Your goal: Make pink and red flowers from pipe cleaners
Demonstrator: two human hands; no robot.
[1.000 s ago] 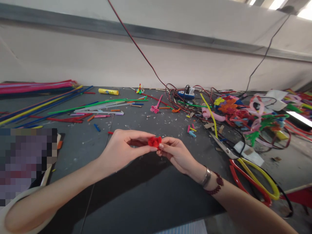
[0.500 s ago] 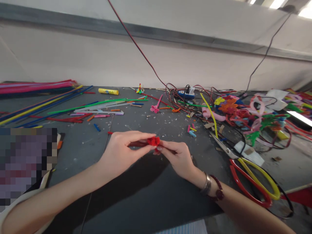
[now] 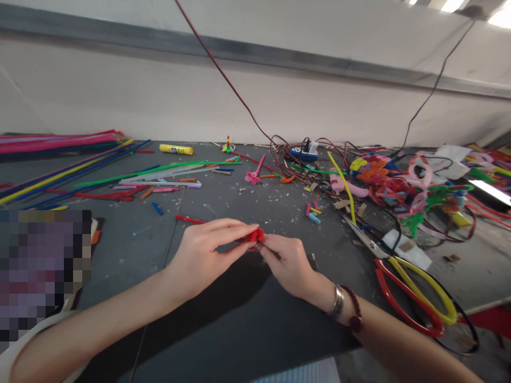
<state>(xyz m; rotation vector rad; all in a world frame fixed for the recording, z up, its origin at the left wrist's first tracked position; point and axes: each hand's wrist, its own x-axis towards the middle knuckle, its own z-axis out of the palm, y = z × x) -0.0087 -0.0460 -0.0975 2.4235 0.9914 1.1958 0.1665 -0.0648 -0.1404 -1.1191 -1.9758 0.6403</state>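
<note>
Between my two hands is a small red pipe-cleaner flower [image 3: 256, 234], its loops bunched together and partly covered by fingertips. My left hand [image 3: 207, 258] pinches it from the left with thumb and fingers. From the right, the closed fingers of my right hand [image 3: 289, 261] grip its lower part. A red pipe cleaner [image 3: 189, 218] shows behind my left hand; I cannot tell whether it joins the flower. Farther back on the dark table lies a pink pipe-cleaner flower [image 3: 252, 176] with a stem.
Large scissors [image 3: 375, 247] with red and yellow handles lie at the right, near a heap of colourful pipe-cleaner flowers [image 3: 373, 173]. Long pipe cleaners [image 3: 67, 170] spread across the left. At the back are a yellow glue stick [image 3: 176, 149] and a blue-white power strip [image 3: 304, 154] among cables.
Both hands still hold the red flower, which has turned slightly. My left fingers have shifted a little to the right over it, and more of the red pipe cleaner behind shows.
</note>
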